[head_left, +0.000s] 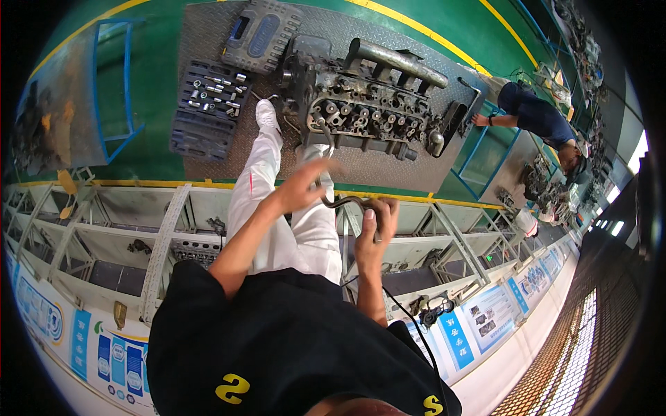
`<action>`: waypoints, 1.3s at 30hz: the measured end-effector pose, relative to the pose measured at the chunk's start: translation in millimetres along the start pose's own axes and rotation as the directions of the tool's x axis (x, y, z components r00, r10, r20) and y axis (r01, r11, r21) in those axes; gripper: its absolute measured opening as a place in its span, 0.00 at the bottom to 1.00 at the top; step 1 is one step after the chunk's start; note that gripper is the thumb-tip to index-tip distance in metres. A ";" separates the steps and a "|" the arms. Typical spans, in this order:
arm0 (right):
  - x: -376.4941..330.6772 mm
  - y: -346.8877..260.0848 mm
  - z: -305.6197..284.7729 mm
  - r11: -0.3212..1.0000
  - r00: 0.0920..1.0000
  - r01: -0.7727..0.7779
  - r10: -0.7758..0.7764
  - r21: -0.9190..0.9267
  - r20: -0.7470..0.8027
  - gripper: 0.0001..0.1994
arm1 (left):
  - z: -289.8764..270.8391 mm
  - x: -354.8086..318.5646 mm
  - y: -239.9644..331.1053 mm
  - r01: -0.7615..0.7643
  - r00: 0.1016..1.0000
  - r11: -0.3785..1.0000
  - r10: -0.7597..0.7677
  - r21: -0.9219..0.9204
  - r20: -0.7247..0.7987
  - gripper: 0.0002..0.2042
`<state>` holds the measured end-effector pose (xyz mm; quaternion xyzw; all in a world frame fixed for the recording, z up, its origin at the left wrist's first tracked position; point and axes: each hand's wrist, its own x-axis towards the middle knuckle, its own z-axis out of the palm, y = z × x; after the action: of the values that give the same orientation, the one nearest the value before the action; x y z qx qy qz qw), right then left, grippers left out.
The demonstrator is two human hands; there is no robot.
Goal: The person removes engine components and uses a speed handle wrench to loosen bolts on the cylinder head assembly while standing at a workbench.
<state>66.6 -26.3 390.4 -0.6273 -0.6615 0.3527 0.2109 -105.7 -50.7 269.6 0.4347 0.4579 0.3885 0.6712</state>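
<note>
Your right hand (377, 223) is curling its fingers tightly around the near end of a crank-shaped speed wrench (345, 201), whose far end is reaching the cylinder head (381, 111) over your feet, while your left hand (305, 186) is blurring beside the wrench's bend, so whether its fingers are closing on it cannot be told. Left of the engine, an open socket case (197, 67) is holding chrome sockets (219, 89) in its moulded tray, and a dark blue case half (201, 136) is lying against it. Above them, a grey case with a blue panel (262, 36) is resting on the steel plate (395, 173), its contents hidden.
</note>
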 end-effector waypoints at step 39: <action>49.3 -45.5 13.3 0.778 0.890 0.434 -0.449 -0.454 0.081 0.16 | 92.5 59.5 -35.9 -0.344 0.907 0.901 0.391 0.262 -0.154 0.10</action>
<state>19.9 20.9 406.8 -0.4922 -0.8507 0.1164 0.1431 3.4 -28.5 238.1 0.5463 0.4747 0.4955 0.4804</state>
